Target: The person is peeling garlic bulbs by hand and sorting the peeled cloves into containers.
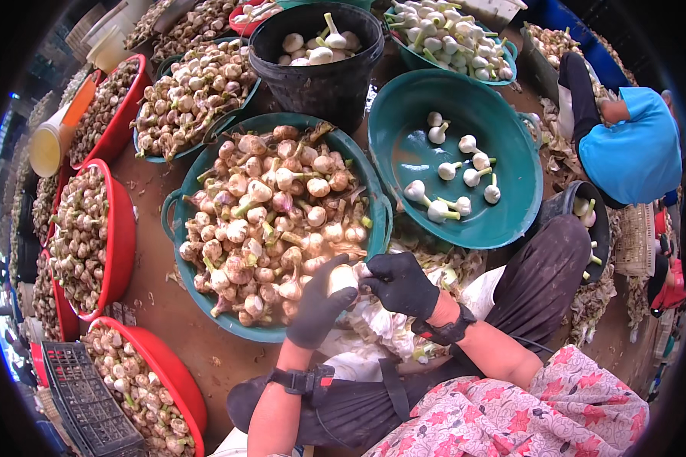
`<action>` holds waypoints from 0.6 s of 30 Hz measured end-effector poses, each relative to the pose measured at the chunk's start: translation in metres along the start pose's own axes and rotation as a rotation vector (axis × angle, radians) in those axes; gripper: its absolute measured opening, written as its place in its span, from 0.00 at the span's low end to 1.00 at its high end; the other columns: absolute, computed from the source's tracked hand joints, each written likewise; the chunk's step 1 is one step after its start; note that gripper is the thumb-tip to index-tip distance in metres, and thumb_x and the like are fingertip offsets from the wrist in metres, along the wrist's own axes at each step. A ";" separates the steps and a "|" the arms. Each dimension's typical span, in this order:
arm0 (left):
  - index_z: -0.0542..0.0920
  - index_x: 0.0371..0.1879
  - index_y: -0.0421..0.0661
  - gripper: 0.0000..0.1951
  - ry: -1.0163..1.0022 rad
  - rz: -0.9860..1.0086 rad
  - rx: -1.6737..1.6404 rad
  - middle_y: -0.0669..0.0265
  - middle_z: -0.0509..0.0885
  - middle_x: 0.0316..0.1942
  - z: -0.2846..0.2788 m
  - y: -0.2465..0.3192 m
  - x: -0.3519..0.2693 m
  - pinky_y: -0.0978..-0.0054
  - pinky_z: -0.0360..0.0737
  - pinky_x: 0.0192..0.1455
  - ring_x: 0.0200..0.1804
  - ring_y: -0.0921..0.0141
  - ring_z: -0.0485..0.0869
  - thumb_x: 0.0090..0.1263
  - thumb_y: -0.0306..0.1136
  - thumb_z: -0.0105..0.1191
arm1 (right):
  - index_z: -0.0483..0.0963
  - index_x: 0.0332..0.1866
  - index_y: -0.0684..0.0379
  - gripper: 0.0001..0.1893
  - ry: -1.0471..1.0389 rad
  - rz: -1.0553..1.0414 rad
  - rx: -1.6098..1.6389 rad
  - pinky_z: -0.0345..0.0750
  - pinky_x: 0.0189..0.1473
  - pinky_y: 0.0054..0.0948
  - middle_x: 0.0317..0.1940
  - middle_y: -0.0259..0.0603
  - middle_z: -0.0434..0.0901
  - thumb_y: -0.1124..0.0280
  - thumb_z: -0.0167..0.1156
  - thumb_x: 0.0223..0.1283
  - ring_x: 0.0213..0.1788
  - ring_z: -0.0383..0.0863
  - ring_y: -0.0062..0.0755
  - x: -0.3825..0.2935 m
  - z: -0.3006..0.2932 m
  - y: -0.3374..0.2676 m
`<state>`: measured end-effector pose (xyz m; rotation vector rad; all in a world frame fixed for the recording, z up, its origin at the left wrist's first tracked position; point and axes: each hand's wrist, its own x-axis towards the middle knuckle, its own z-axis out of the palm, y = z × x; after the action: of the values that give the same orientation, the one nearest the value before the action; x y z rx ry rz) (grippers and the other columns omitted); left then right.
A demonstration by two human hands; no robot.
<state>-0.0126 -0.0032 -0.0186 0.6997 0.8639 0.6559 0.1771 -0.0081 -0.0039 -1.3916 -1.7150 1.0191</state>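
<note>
Gloved in black, my left hand (322, 303) grips a pale garlic bulb (343, 279) over the near rim of a green tub. My right hand (403, 284), also in a black glove, pinches at the bulb's right side, where a bit of skin or stem shows. That green tub (170, 214) is heaped with brownish, unpeeled garlic bulbs (263, 211). To its right, a second green tub (411, 108) holds several clean white bulbs (449, 170). Loose peeled skins (386, 323) lie below my hands, between my legs.
A black bucket (314, 85) with white bulbs stands beyond the tubs. Red tubs (120, 240) of garlic line the left, beside a black plastic crate (91, 400). A dark bucket (597, 228) lies tilted by my right knee. At right sits a person in a blue shirt (634, 145).
</note>
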 end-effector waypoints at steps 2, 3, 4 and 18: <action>0.61 0.67 0.39 0.39 0.002 0.001 0.017 0.59 0.73 0.54 -0.002 -0.002 0.001 0.70 0.75 0.57 0.53 0.67 0.77 0.57 0.36 0.65 | 0.75 0.26 0.62 0.04 0.023 -0.069 -0.027 0.71 0.27 0.37 0.21 0.48 0.76 0.75 0.64 0.48 0.25 0.76 0.50 -0.001 0.003 0.000; 0.61 0.67 0.39 0.39 0.002 0.005 0.035 0.60 0.74 0.53 -0.002 -0.003 0.002 0.71 0.75 0.56 0.51 0.68 0.77 0.57 0.36 0.65 | 0.75 0.27 0.62 0.03 0.046 -0.141 -0.055 0.71 0.27 0.37 0.22 0.48 0.76 0.76 0.63 0.49 0.26 0.76 0.52 -0.001 0.004 0.001; 0.61 0.67 0.39 0.39 0.002 0.004 0.035 0.60 0.74 0.53 -0.003 -0.003 0.003 0.71 0.75 0.56 0.51 0.68 0.77 0.57 0.36 0.65 | 0.75 0.27 0.62 0.03 0.046 -0.140 -0.055 0.71 0.27 0.37 0.22 0.48 0.76 0.76 0.63 0.49 0.26 0.76 0.52 -0.001 0.006 0.001; 0.64 0.66 0.41 0.36 -0.047 0.084 0.291 0.66 0.77 0.43 -0.007 -0.013 0.008 0.77 0.78 0.43 0.39 0.76 0.77 0.59 0.35 0.65 | 0.73 0.30 0.61 0.03 0.108 -0.084 -0.101 0.72 0.29 0.41 0.24 0.48 0.75 0.74 0.60 0.53 0.27 0.77 0.53 -0.007 0.016 0.015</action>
<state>-0.0115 -0.0028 -0.0349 1.0141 0.8993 0.5917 0.1709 -0.0153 -0.0251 -1.3993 -1.7496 0.8065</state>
